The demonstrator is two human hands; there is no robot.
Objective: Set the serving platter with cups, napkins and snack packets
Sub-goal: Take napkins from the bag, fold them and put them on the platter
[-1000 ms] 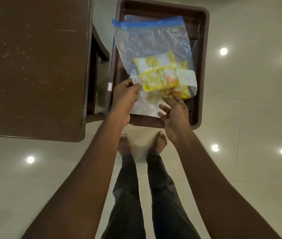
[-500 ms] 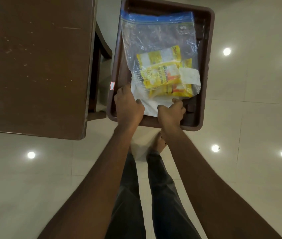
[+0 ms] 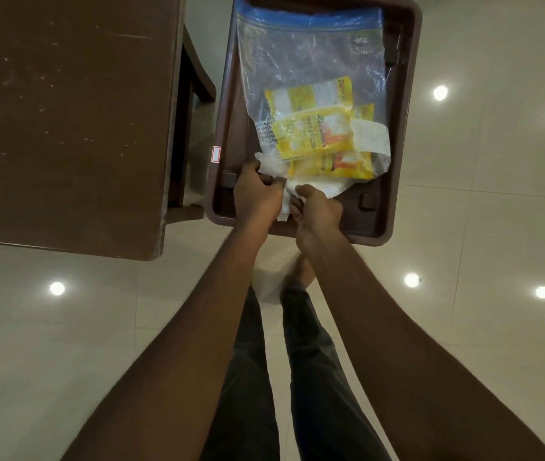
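Your left hand (image 3: 257, 193) and right hand (image 3: 318, 211) both pinch the bottom of the soft, light, slippery plastic bag (image 3: 311, 61), so grip its bunched corners tight.

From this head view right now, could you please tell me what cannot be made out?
Head view: the tray's far end is cut off by the top edge.
Head view: print on the snack packets is blurred behind the crinkled zip bag.
Head view: fingertips of the left hand and right hand, gripping the bag's near end, are hidden by their knuckles.
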